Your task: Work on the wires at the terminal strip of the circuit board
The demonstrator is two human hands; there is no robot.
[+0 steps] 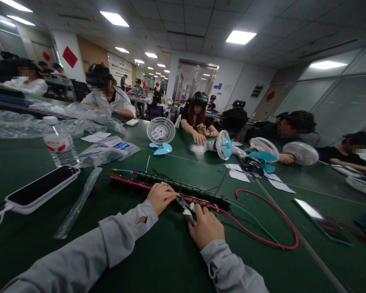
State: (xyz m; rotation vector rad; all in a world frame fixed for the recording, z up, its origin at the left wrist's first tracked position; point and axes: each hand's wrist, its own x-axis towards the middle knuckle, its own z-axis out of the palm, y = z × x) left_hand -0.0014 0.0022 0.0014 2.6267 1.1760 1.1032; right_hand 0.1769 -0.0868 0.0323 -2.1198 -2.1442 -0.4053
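Note:
A long wire harness (pixel 131 182) lies across the green table, with red and green wires along a dark strip and thin black tie tails sticking up. My left hand (pixel 162 198) is closed at its near edge, thumb and fingers pinched on the red wires. Just to the right, my right hand (pixel 208 226) grips a pair of small cutters (pixel 189 212) with pale handles. The metal jaws point at the harness beside my left fingertips; what lies between them is too small to tell. A red cable (pixel 293 240) loops out from the harness's right end.
On the left are a phone (pixel 44 189), a water bottle (pixel 59 142), plastic bags (pixel 110 150) and a clear strip (pixel 79 203). Small fans (pixel 161 132) with blue blades stand across the table, near co-workers. Another phone (pixel 320 221) lies at right.

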